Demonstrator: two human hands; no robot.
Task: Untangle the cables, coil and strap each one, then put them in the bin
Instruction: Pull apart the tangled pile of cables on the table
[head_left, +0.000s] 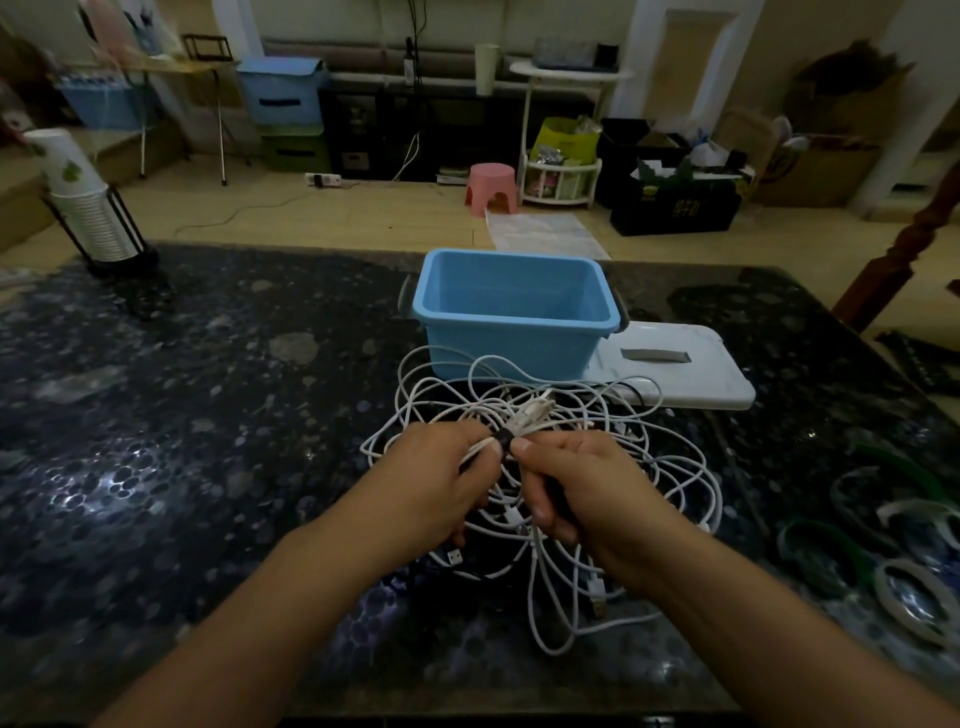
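Observation:
A tangle of white cables (587, 415) lies on the dark speckled table in front of a blue bin (511, 317), which looks empty. My left hand (431, 478) grips a bunch of the white strands just above the pile. My right hand (576, 483) pinches the same bunch beside it, right at a short dark strap (503, 437) wrapped around the strands. A USB plug (453, 557) sticks out under my left hand. Loops spread out below and to the right of both hands.
The bin's white lid (675, 374) lies flat to the right of the bin. Green and white rings (852, 551) lie at the table's right side. A stack of paper cups in a black stand (98, 218) is at the far left corner.

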